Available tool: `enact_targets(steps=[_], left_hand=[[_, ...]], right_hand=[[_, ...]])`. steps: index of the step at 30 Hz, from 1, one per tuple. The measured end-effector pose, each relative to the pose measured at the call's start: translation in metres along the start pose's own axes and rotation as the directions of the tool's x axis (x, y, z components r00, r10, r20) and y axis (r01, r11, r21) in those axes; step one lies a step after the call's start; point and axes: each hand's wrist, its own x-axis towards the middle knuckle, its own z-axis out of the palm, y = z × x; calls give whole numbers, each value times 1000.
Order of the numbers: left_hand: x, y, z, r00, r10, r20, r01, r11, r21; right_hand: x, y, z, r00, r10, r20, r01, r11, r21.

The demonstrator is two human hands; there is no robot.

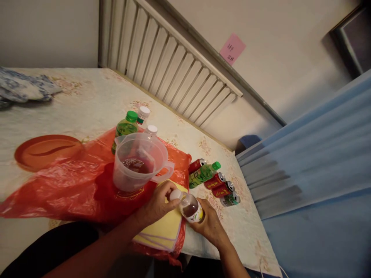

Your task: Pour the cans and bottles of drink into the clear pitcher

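Note:
My right hand (209,220) is wrapped round a small clear drink bottle (191,208) with dark liquid and a white and yellow label. Beside its neck, my left hand (162,202) pinches a white bottle cap (175,194). Both are above folded yellow cloths (162,231) lying on a red plastic bag (72,185). Left of them stands a translucent measuring jug (124,170) with a handle, holding some dark reddish liquid with bubbles on top.
Behind the jug stand a green-capped bottle (126,126) and two white-capped bottles (143,116). Several drink cans (223,190) and another green bottle (203,174) line the right. An orange lid (48,150) lies left. A radiator (174,65) and blue curtain (313,162) border the table.

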Motion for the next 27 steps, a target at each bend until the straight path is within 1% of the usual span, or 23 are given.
enact_targets(steps=[2,4,7,11,14,17,20,23,27], left_hand=[[-1,2,0,999,-40,-32,40,999,8],[-1,3,1,995,-92,-42,94,995,31],[-2,0,6,987,-159,-15,160,985,67],[-1,-6,10,982,-185,35,181,980,85],[-1,-5,9,980,-196,46,192,979,71],[0,-1,8,976,-211,59,208,977,52],[0,2,6,972,-220,77,217,975,39],[0,2,5,973,-213,87,211,977,31],[0,0,6,974,-213,82,211,977,37]], right_hand=[[0,-1,-7,1000,12,-16,-12,1000,10],[2,-4,-17,999,2,-43,-1,1000,19],[12,-15,-35,993,-59,-98,58,998,-10],[34,-43,-60,977,-187,-102,175,978,-117],[55,-67,-74,952,-292,-94,267,940,-212],[77,-83,-82,926,-366,-94,325,897,-300],[98,-94,-85,888,-449,-101,380,840,-387],[113,-104,-87,853,-518,-60,438,774,-457],[126,-121,-90,830,-558,10,475,696,-538]])
